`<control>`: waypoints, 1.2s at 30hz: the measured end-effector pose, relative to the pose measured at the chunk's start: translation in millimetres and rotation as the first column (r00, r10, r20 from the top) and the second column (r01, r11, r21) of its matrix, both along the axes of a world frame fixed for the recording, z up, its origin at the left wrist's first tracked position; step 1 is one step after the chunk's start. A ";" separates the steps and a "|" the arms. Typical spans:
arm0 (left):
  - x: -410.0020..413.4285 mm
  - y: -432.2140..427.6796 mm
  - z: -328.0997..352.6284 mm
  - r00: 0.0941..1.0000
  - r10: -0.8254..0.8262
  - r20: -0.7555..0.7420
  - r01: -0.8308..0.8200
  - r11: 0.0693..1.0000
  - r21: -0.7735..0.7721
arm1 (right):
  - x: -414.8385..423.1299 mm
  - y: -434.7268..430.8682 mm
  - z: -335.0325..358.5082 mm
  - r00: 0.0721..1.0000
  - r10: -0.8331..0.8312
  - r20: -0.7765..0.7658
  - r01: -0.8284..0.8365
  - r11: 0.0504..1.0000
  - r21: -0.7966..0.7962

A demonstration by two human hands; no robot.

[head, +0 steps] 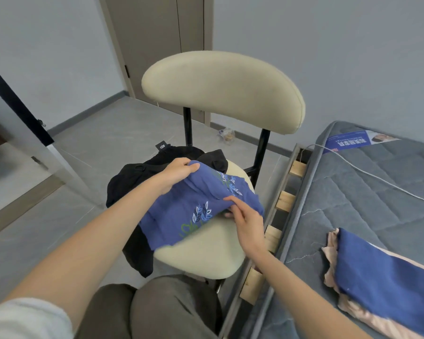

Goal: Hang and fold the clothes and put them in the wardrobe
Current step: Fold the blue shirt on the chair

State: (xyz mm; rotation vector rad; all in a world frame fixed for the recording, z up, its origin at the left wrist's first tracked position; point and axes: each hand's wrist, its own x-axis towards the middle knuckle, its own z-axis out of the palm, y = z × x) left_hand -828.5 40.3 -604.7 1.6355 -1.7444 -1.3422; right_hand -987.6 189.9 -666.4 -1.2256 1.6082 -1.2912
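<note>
- My left hand (179, 174) grips the far edge of the blue embroidered top (181, 216) over the chair (206, 258), my fingers (192, 168) curled onto the cloth.
- My right hand (245, 221) pinches a fold of the top on the chair's right side, thumb above and the other fingers tucked beneath.
- The top stretches between both hands, and its near end drapes onto the chair seat.
- A black garment (130, 182) lies on the chair under the top and spills off its left side.
- Right of the chair, a folded blue cloth (382, 277) lies on a pink cloth (353, 309) on the mattress (365, 192).
</note>
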 end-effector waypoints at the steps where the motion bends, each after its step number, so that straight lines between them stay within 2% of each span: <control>1: -0.5 4.6 5.5 0.999 0.015 -0.052 -0.015 1.000 0.007 | -2.5 -0.6 6.4 0.998 -0.003 0.062 0.004 1.000 -0.015; 5: 1.1 26.1 24.7 0.975 0.072 -0.208 -0.067 0.997 0.032 | -15.3 -5.8 34.8 0.940 -0.043 0.339 0.034 0.999 0.033; 8: 7.4 42.8 36.1 0.937 0.112 -0.331 -0.096 0.993 0.066 | -22.9 -6.6 57.2 0.868 -0.079 0.490 0.027 0.993 0.113; 11: 15.9 55.5 45.1 0.889 0.139 -0.436 -0.109 0.990 0.092 | -27.1 -5.9 77.9 0.816 -0.045 0.576 -0.036 0.991 0.127; 13: 21.0 61.3 49.4 0.875 0.156 -0.459 -0.123 0.987 0.101 | -28.6 -4.5 86.4 0.864 -0.014 0.503 -0.050 0.992 0.114; 16: 29.1 68.1 52.0 0.882 0.106 -0.459 -0.069 0.993 0.097 | -32.3 -0.7 89.0 0.971 0.094 0.220 -0.109 0.992 0.061; 19: 31.2 78.6 48.8 0.940 -0.025 -0.340 0.024 1.000 -0.007 | -31.6 1.8 91.1 0.996 0.074 -0.045 -0.072 0.996 0.050; 21: 29.1 85.5 44.6 0.988 -0.082 -0.134 0.062 0.988 -0.144 | -31.7 3.6 91.7 0.971 0.061 -0.229 -0.053 0.998 0.040; 23: 28.2 89.1 39.6 0.994 -0.086 0.064 0.102 0.946 -0.306 | -32.9 5.9 92.2 0.915 0.060 -0.399 -0.063 0.998 0.006; 26: 29.1 94.4 35.5 0.973 -0.068 0.221 0.162 0.883 -0.440 | -34.8 10.8 94.2 0.801 0.112 -0.588 -0.140 0.990 -0.002; 29: 31.2 97.0 36.8 0.957 -0.046 0.287 0.192 0.840 -0.507 | -38.7 11.2 96.6 0.748 0.126 -0.651 -0.177 0.984 -0.013; 31: 34.7 98.7 44.2 0.971 -0.081 0.225 0.181 0.863 -0.472 | -41.9 10.3 99.7 0.761 0.145 -0.633 -0.193 0.981 -0.007; 32: 37.2 99.9 48.3 0.981 -0.110 0.159 0.168 0.891 -0.423 | -43.3 10.3 102.4 0.797 0.195 -0.571 -0.221 0.975 0.024; 34: 41.1 105.4 55.6 0.992 -0.125 0.026 0.127 0.950 -0.285 | -43.6 13.2 109.7 0.883 0.312 -0.351 -0.293 0.950 0.109; 35: 42.4 108.7 57.0 0.993 -0.121 -0.005 0.116 0.964 -0.241 | -42.8 15.3 112.0 0.903 0.344 -0.256 -0.317 0.938 0.141; 36: 43.3 111.5 57.3 0.993 -0.115 -0.015 0.108 0.968 -0.225 | -41.4 17.0 113.5 0.909 0.351 -0.225 -0.322 0.934 0.156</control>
